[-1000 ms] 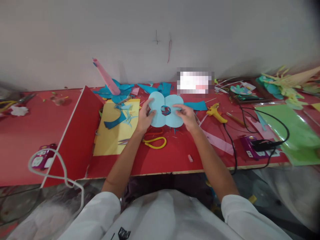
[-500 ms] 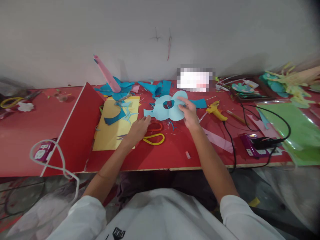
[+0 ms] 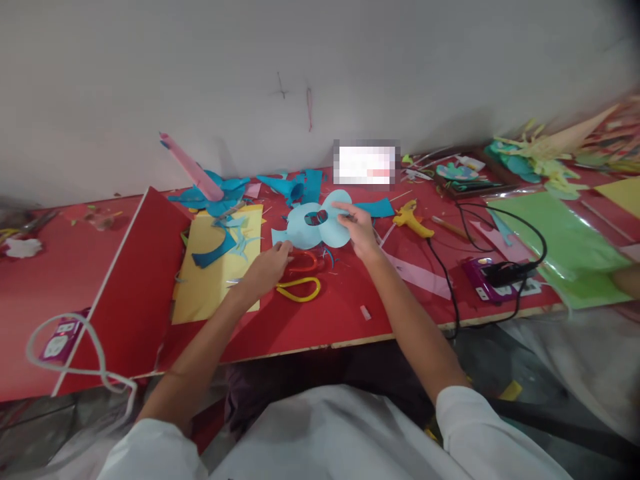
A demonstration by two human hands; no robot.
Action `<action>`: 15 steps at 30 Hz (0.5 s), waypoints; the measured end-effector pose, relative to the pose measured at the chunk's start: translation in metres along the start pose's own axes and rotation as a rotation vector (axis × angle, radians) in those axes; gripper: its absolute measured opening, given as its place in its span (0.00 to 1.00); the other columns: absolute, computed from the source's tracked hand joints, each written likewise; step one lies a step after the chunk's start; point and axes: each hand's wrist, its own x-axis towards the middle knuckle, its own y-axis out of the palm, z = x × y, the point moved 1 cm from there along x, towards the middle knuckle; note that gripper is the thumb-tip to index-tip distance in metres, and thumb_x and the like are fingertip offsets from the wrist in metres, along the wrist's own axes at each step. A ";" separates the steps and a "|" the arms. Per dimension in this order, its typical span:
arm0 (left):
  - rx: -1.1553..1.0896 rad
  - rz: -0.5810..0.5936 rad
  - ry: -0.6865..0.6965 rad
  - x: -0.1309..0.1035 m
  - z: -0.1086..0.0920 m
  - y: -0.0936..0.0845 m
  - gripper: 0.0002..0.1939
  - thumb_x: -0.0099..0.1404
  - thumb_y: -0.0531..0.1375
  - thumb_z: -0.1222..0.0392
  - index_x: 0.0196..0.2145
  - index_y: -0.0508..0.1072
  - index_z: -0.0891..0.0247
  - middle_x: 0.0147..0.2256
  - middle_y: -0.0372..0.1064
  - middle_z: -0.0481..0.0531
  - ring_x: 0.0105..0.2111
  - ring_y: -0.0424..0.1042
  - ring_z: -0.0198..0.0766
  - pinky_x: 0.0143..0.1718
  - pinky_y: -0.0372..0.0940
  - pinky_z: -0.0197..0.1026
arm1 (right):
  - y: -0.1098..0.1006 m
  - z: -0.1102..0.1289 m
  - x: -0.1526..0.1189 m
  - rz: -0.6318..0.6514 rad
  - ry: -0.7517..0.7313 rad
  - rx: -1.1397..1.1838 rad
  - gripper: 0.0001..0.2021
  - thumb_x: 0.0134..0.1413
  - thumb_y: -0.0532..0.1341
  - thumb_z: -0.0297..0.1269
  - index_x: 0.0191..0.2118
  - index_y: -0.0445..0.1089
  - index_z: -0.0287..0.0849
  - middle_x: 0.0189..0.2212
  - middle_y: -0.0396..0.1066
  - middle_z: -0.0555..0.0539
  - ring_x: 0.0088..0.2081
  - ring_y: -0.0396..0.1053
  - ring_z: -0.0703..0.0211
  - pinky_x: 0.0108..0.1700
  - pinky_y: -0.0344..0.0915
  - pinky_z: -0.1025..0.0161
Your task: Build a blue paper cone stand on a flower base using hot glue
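Note:
A light blue paper cutout [image 3: 300, 237] with rounded lobes and a hole in its middle is between my hands, above the red table. My right hand [image 3: 363, 232] grips its right lobe, with the fingers on top. At the lower left end of the cutout, the fingertips of my left hand [image 3: 273, 263] are pinched together on its edge. Just below lie scissors with one red handle loop [image 3: 303, 261] and one yellow handle loop [image 3: 300, 291]; my left hand partly covers them. Yellow paper [image 3: 213, 290] with blue scraps [image 3: 215, 253] is to the left.
Behind are a pink paper cone [image 3: 193, 167] and dark blue paper pieces [image 3: 295, 189]. To the right lie a yellow glue gun [image 3: 414, 220], a pink strip [image 3: 417, 273] and a purple power socket [image 3: 483, 280] with black cables. A red upright panel [image 3: 135, 287] stands left. Another person's arm [image 3: 625, 280] shows at far right.
The view has turned right, so the table's things appear further left. Both hands keep hold of the cutout, its right lobe slightly shifted. Another person's arm has appeared at the right edge.

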 end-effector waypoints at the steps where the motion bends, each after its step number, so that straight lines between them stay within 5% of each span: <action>1: -0.035 -0.040 -0.016 -0.001 0.004 0.000 0.14 0.77 0.51 0.59 0.55 0.70 0.62 0.47 0.74 0.62 0.39 0.77 0.48 0.40 0.68 0.45 | 0.000 0.000 0.000 -0.004 -0.001 0.002 0.22 0.54 0.68 0.50 0.51 0.79 0.45 0.40 0.78 0.46 0.33 0.67 0.59 0.39 0.68 0.59; 6: -0.092 -0.124 0.017 -0.007 0.028 -0.005 0.19 0.77 0.49 0.57 0.55 0.77 0.58 0.45 0.74 0.59 0.42 0.76 0.45 0.46 0.69 0.44 | 0.000 -0.002 0.001 0.022 0.006 0.013 0.21 0.55 0.67 0.50 0.50 0.79 0.45 0.34 0.75 0.48 0.30 0.64 0.59 0.35 0.66 0.60; 15: -0.233 0.151 0.143 -0.008 0.076 -0.043 0.17 0.72 0.57 0.47 0.44 0.84 0.51 0.44 0.81 0.55 0.43 0.78 0.47 0.44 0.69 0.41 | 0.006 0.021 -0.010 0.131 0.019 0.065 0.17 0.54 0.69 0.45 0.48 0.81 0.46 0.34 0.76 0.49 0.29 0.66 0.61 0.34 0.68 0.60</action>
